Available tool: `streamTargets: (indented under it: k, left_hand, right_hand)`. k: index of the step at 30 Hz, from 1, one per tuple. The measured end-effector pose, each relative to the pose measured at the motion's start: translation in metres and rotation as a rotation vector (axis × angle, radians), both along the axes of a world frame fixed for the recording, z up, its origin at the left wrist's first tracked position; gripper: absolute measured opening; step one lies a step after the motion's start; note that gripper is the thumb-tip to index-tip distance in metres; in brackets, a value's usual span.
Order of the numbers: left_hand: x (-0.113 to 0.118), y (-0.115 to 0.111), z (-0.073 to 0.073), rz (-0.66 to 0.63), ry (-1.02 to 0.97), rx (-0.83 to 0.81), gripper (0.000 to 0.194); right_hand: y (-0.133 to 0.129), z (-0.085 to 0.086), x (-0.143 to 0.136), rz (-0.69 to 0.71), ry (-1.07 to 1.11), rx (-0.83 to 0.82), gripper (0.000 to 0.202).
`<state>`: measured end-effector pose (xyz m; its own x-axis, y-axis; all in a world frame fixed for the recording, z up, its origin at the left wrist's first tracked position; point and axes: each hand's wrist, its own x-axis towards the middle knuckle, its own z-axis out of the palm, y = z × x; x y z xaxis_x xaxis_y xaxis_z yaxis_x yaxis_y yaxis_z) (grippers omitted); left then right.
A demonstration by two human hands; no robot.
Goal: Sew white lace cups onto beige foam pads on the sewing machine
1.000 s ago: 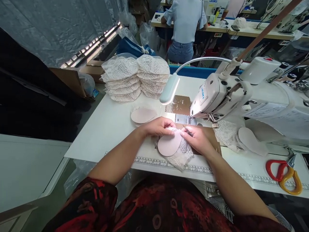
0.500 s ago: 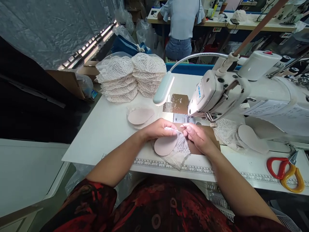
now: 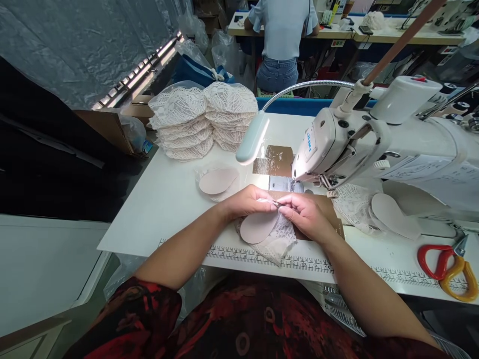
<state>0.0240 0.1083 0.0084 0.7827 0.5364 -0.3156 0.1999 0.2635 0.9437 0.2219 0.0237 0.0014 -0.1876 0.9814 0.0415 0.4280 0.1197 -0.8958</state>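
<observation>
My left hand point(image 3: 251, 202) is closed on the upper edge of a white lace piece point(image 3: 279, 244), with a smooth oval foam pad point(image 3: 258, 228) lying on it. My right hand point(image 3: 304, 212) meets the left at that edge, its thumb and fingers pinched together. A small, thin, dark metal-looking tip point(image 3: 277, 203) shows between the two hands; most of it is hidden in my fingers, so its kind is unclear. Both hands are just in front of the sewing machine's needle area point(image 3: 295, 184), above the table's front edge.
The sewing machine point(image 3: 344, 139) and its lamp point(image 3: 252, 138) stand over the table point(image 3: 149, 209). Stacked lace pieces point(image 3: 179, 119) are at the back left. Another pad point(image 3: 219, 180) lies left, one more point(image 3: 391, 214) right. Scissors point(image 3: 447, 267) rest at far right. A person point(image 3: 284, 35) sits beyond.
My right hand has moved slightly down and left, so its fingertips now touch my left hand's at the lace edge. The left hand stays almost in place, still holding the lace piece.
</observation>
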Motion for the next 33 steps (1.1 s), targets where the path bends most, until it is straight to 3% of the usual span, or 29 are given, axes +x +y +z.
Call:
streamTargets:
  k: [4, 7, 10, 14, 20, 27, 33]
  left_hand:
    - [0.001, -0.001, -0.001, -0.031, 0.005, 0.029, 0.025]
    - [0.003, -0.001, -0.006, -0.055, -0.033, 0.079, 0.023]
    - [0.0, 0.004, -0.006, -0.128, -0.039, 0.144, 0.023]
    - [-0.019, 0.019, 0.002, -0.283, 0.052, 0.235, 0.031]
    - [-0.041, 0.027, 0.003, -0.185, 0.091, 0.305, 0.039]
    - [-0.024, 0.008, 0.006, -0.108, 0.06, 0.473, 0.032]
    - [-0.017, -0.004, 0.011, -0.04, 0.08, 0.634, 0.029]
  right_hand:
    - [0.0, -0.002, -0.001, -0.042, -0.042, 0.027, 0.022]
    - [0.001, -0.007, -0.004, -0.107, 0.081, -0.053, 0.025]
    - [0.001, -0.009, -0.006, -0.076, 0.162, -0.154, 0.038]
    - [0.001, -0.005, -0.002, -0.031, 0.019, -0.202, 0.022]
    - [0.001, 0.002, 0.007, 0.016, -0.129, -0.184, 0.013]
    - [0.002, 0.0, 0.0, -0.097, -0.062, -0.188, 0.029]
    - [-0.001, -0.004, -0.003, 0.011, -0.046, -0.09, 0.023]
